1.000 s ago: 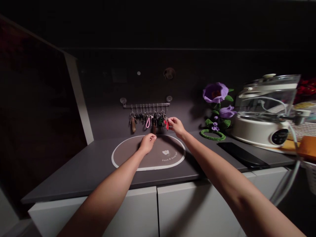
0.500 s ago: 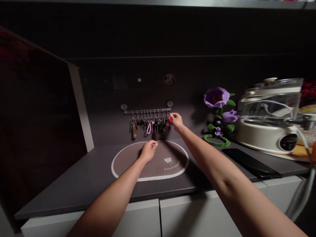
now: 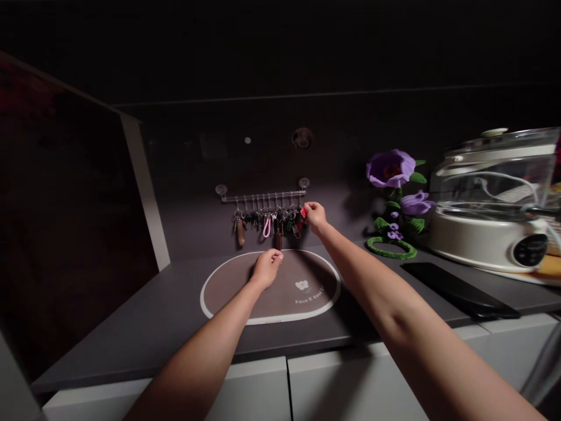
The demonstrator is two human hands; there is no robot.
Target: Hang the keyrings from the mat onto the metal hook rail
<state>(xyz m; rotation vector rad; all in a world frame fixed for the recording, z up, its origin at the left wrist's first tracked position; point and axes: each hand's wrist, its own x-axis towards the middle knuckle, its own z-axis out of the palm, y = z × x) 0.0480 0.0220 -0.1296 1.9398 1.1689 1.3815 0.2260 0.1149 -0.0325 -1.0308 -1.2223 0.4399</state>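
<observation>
A clear hook rack (image 3: 264, 196) is fixed to the dark wall, with several bunches of keys (image 3: 252, 220) hanging from it. Among them are a brown fob (image 3: 240, 233) and a pink loop (image 3: 267, 227). At the rack's right end, my right hand (image 3: 315, 218) pinches a small red tag (image 3: 303, 213) beside the last keys; whether the tag hangs on a hook is unclear. My left hand (image 3: 267, 269) is closed over the brown oval mat (image 3: 228, 292), below the keys. Its fingers are curled in, and whatever they may hold is hidden.
Purple artificial flowers (image 3: 391, 169) with a green ring base (image 3: 391, 248) stand to the right. Behind a long black object (image 3: 458, 289) sits a white appliance with a clear top (image 3: 473, 237). White cabinet fronts (image 3: 342, 386) lie below the dark counter (image 3: 127, 327).
The view has shifted slightly, so the counter items at right appear farther right. Both hands keep nearly the same places, the right still pinching the red tag at the rack's end.
</observation>
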